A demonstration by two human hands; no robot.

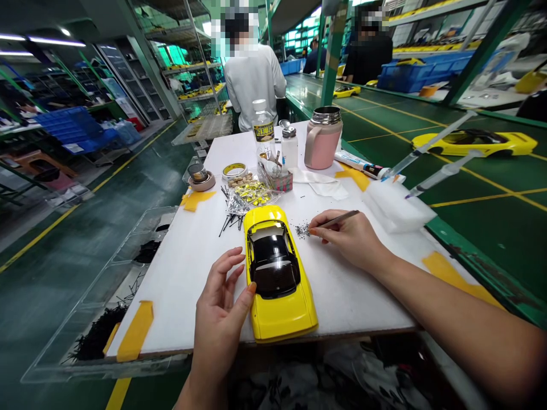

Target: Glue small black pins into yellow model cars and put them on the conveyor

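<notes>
A yellow toy car body [282, 313] with a black roof and windows lies on the white board [205, 239] in front of me. At its left side is my left hand [224, 285], fingers spread and the thumb against the car's edge. My right hand [346, 233] pinches a pair of slim metal tweezers [344, 218]. The tweezers' tips are hidden near a scatter of tiny black parts [302, 229] to the right of the car. Beyond the car lies a clear bag of small yellow parts [256, 195], with thin black sticks [231, 222] beside it.
A pink mug [322, 139], a clear bottle [264, 131] and a tape roll [235, 170] stand farther back. Two syringes [444, 173] stick in white foam [397, 205] at right. A green conveyor [482, 188] carries another yellow car [478, 142]. A person [255, 80] stands ahead.
</notes>
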